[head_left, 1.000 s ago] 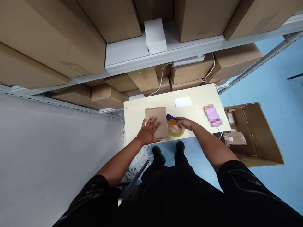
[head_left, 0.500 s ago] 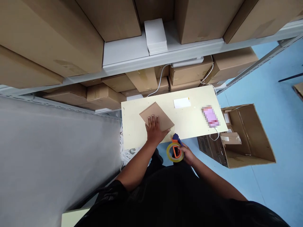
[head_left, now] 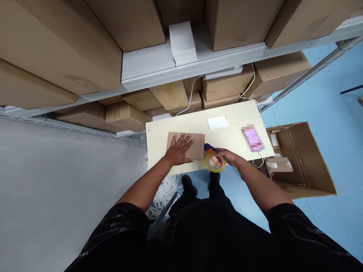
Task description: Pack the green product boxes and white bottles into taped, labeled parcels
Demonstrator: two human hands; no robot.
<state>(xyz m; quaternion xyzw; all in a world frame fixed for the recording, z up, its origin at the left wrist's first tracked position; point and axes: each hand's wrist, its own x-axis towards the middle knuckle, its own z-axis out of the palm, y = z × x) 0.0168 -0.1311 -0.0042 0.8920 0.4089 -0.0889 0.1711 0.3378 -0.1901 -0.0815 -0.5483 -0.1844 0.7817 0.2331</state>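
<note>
A small brown cardboard box lies flat on the cream table. Pressed on its left part is my left hand, fingers spread. My right hand is wrapped round the handle of a tape dispenser, which is orange and blue and carries a roll of clear yellowish tape. The dispenser's blue head is at the right edge of the box; whether it touches the cardboard I cannot tell.
On the table lie a white card and a blurred pink object with a white cable. An open carton with small boxes stands at the right. Shelves with large boxes rise behind. Paper shreds lie below.
The box has turned so its edges run nearly level with the table. My left hand has shifted left on it. My right hand has brought the dispenser up to the box's right edge.
</note>
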